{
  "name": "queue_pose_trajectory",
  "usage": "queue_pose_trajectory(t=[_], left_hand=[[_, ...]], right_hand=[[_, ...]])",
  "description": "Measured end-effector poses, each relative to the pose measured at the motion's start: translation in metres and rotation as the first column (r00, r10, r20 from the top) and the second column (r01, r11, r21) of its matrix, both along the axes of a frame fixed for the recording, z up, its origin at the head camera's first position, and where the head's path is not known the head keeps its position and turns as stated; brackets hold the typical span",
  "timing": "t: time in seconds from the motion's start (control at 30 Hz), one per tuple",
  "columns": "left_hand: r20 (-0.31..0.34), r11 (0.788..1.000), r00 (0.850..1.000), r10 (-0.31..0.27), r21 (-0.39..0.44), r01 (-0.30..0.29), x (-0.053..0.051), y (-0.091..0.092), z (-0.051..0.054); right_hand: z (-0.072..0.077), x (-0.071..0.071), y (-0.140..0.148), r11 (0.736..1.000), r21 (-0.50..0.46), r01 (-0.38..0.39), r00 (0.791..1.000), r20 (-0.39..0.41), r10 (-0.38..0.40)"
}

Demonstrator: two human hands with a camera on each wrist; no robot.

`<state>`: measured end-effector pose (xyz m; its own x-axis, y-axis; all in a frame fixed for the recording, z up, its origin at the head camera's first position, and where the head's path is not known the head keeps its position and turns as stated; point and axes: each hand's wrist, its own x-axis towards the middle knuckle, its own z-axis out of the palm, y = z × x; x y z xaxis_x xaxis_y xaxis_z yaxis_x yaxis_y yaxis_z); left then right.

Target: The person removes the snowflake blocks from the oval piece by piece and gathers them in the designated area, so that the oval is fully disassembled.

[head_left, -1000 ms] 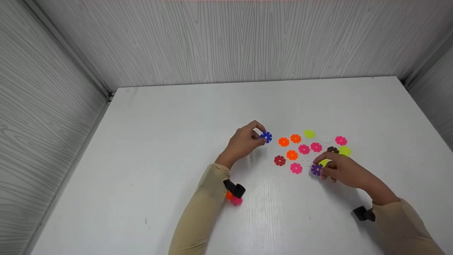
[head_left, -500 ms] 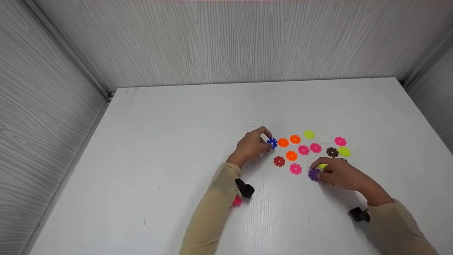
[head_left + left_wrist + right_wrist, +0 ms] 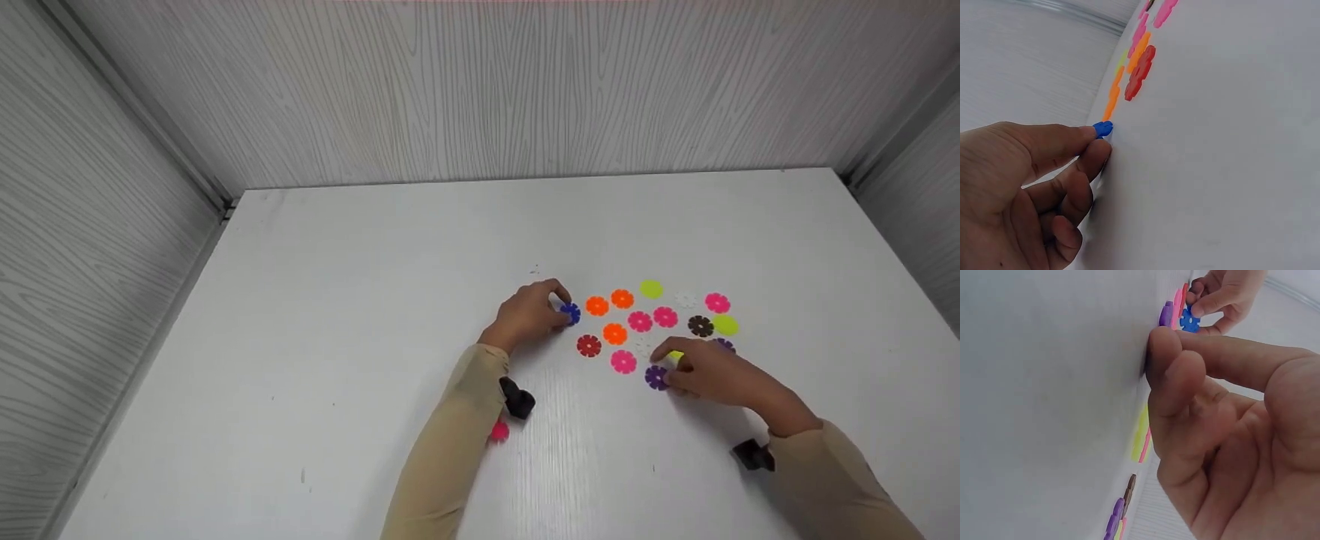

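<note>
My left hand [image 3: 525, 315] pinches a blue notched plastic disc [image 3: 570, 313] between thumb and forefinger, just left of an orange disc [image 3: 597, 306]. In the left wrist view the blue disc [image 3: 1103, 129] shows only partly past the fingertips, close to the table. My right hand [image 3: 709, 371] holds a purple notched disc [image 3: 657, 377] at its edge, low over or on the table; which one I cannot tell. In the right wrist view the fingers hide part of that purple disc [image 3: 1166, 315]. A yellow disc [image 3: 676, 356] lies partly under the right hand.
Several loose discs are spread flat on the white table [image 3: 337, 300]: red [image 3: 589, 346], pink [image 3: 623, 361], brown [image 3: 700, 326], white [image 3: 685, 299] and others. Another purple disc [image 3: 724, 345] peeks out behind the right hand. A pink piece [image 3: 499, 431] sits beside the left sleeve.
My left hand has brought the blue disc rightward and lower in the view, near the orange disc. My right hand has drawn the purple disc slightly left and closer to the front.
</note>
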<state>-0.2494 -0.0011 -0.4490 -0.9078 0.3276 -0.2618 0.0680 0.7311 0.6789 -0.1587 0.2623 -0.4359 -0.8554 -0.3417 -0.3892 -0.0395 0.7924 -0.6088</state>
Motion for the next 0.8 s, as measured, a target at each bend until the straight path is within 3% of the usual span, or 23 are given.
queue_pose_trajectory(t=[0.23,0.47,0.8], left_hand=[[-0.018,0.998,1.000,-0.021,-0.061,0.020,-0.001,-0.007,0.005],[-0.037,0.998,0.997,-0.064,-0.028,0.063,0.002,-0.019,0.019],[-0.110,0.991,0.987,-0.115,0.050,0.121,0.025,-0.053,0.041]], right_hand=[[0.001,0.002,0.003,0.999,-0.034,0.000,1.000,-0.005,0.000],[0.007,0.007,0.002,0.999,-0.039,0.000,0.999,-0.052,-0.002],[0.016,0.012,-0.007,0.997,-0.079,0.011,0.994,-0.109,-0.019]])
